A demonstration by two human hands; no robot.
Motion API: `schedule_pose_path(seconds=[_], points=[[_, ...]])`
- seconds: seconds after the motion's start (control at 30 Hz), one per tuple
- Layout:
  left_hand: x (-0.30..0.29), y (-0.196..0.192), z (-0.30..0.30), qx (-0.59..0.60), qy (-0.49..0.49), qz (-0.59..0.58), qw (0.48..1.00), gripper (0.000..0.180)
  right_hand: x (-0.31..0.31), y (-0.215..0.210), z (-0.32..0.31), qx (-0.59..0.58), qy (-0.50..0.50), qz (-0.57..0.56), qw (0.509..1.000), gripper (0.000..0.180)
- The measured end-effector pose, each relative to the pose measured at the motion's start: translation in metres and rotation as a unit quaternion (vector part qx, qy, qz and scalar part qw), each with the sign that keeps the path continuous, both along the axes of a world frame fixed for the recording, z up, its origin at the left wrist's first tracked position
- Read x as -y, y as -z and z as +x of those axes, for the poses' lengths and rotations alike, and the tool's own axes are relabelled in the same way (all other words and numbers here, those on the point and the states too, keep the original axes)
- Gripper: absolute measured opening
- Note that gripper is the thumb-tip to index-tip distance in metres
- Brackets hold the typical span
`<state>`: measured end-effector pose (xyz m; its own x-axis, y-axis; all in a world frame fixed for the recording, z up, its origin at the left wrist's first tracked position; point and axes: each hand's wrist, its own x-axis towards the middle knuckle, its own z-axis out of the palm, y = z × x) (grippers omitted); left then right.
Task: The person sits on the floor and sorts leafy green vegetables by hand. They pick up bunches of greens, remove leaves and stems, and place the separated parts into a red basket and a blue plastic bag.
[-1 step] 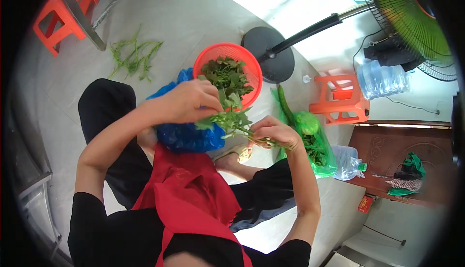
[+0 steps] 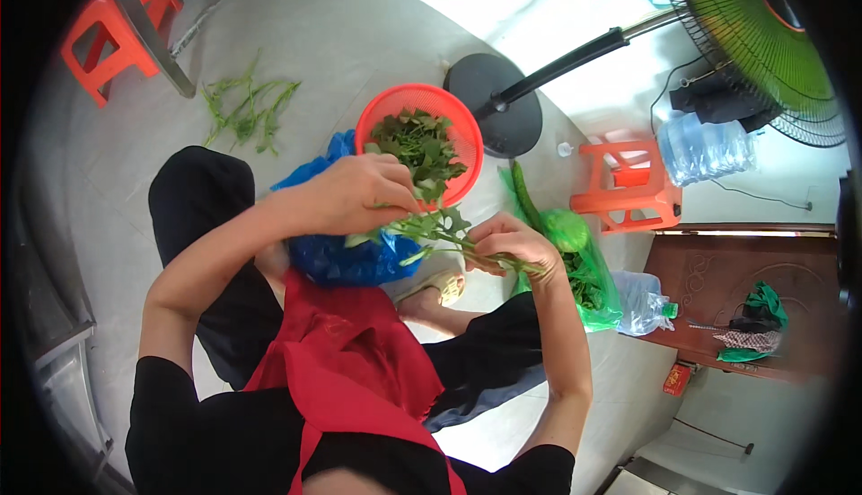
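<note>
My right hand (image 2: 510,245) is closed round the stalks of leafy green stems (image 2: 440,225), their leafy ends pointing left. At those leaves, my left hand (image 2: 366,193) is pinched, its fingertips touching the greens. Just beyond the left hand stands a red mesh basket (image 2: 468,127) holding a heap of picked leaves (image 2: 420,147). Below the left hand lies a blue plastic bag (image 2: 346,260), partly hidden by my forearm; what it holds cannot be made out.
Bare stems (image 2: 247,109) lie on the floor at the left. To the right sit a green bag (image 2: 600,308) of vegetables, a long green gourd (image 2: 528,197), a clear bottle (image 2: 639,302) and an orange stool (image 2: 628,185). Behind the basket rises a fan with a black base (image 2: 507,109).
My left hand has shifted very slightly toward the right and down, and the leaves at its fingertips lie differently. My right hand keeps its hold on the stems.
</note>
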<state>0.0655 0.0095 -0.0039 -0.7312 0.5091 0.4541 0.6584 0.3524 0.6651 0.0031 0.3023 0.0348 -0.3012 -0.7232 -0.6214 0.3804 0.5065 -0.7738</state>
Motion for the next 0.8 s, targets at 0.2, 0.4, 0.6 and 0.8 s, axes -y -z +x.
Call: schedule_pose_path(seconds=[0.2, 0.4, 0.6, 0.8], points=[[-0.019, -0.035, -0.015, 0.074, -0.003, 0.106, 0.992, 0.013, 0.009, -0.023, -0.013, 0.003, 0.092, -0.247, 0.965, 0.047], [-0.032, -0.024, -0.031, 0.202, -0.033, 0.248, 0.947, 0.02, 0.016, 0.003, -0.024, 0.114, 0.239, -0.39, 0.882, 0.035], [-0.028, -0.035, -0.039, 0.255, -0.041, 0.215, 0.942, 0.013, 0.016, -0.009, -0.025, 0.114, 0.256, -0.403, 0.871, 0.032], [-0.043, -0.036, -0.043, 0.123, -0.098, 0.177, 0.971, 0.011, 0.017, -0.003, -0.038, 0.104, 0.274, -0.382, 0.877, 0.046]])
